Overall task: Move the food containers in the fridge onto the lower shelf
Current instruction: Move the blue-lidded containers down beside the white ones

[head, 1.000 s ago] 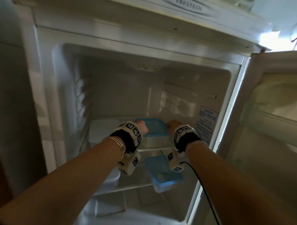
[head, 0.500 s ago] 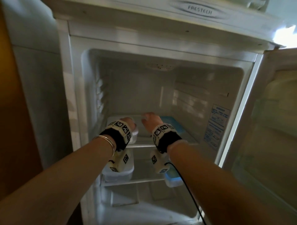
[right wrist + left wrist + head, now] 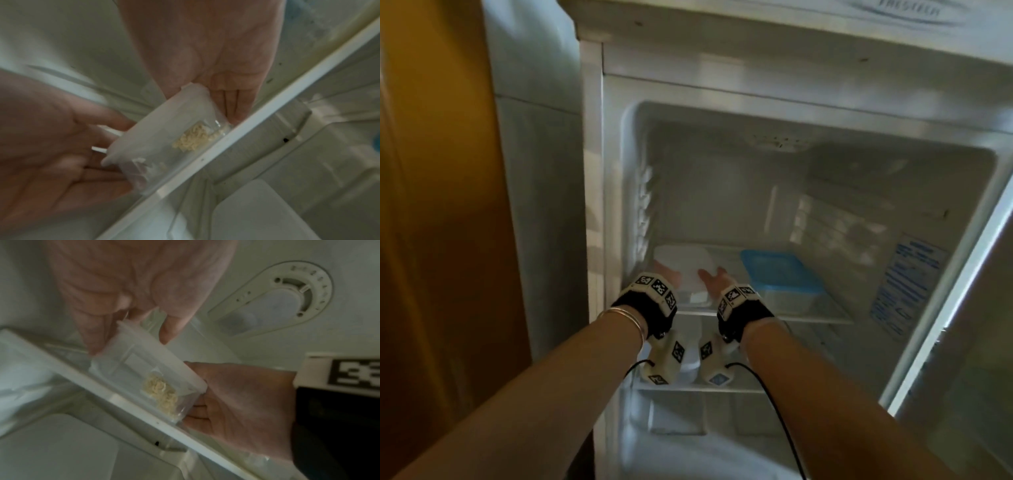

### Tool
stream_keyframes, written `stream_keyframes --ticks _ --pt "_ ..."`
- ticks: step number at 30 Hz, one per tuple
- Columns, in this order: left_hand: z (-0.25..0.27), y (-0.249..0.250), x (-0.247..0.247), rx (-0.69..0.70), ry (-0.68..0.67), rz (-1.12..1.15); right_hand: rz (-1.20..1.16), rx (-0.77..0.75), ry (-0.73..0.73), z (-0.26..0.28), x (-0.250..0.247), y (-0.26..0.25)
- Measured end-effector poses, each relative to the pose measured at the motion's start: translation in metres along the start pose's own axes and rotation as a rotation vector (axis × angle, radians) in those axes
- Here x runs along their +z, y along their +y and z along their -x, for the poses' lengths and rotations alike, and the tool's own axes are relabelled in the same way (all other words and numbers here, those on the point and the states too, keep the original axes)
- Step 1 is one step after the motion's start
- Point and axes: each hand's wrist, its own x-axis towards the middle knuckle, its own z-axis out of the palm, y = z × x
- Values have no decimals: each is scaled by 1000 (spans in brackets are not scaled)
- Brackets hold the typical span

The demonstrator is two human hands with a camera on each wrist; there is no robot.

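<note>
Slip hazard: white-lidded box

It sits on the shelf, just left of the blue-lidded box. Left hand pinches its far side; right hand presses straight fingers against the near side. An uneven squeeze could skid it off.

A clear rectangular plastic container with white lid, pale food inside, sits lid-up between left hand and right hand, ends touching both.
</note>
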Motion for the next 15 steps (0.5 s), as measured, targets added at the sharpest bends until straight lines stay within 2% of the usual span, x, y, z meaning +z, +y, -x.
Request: stream_keyframes --ticks 7,11,15 --pt "20 -5 -7 -29 37 110 -193 -44 87 15 -1 6" --pt "40 -4 -12 29 51 249 -268 -45 162 37 -6 3" --pt "68 -17 -11 68 17 302 -365 -32 146 69 -2 11"
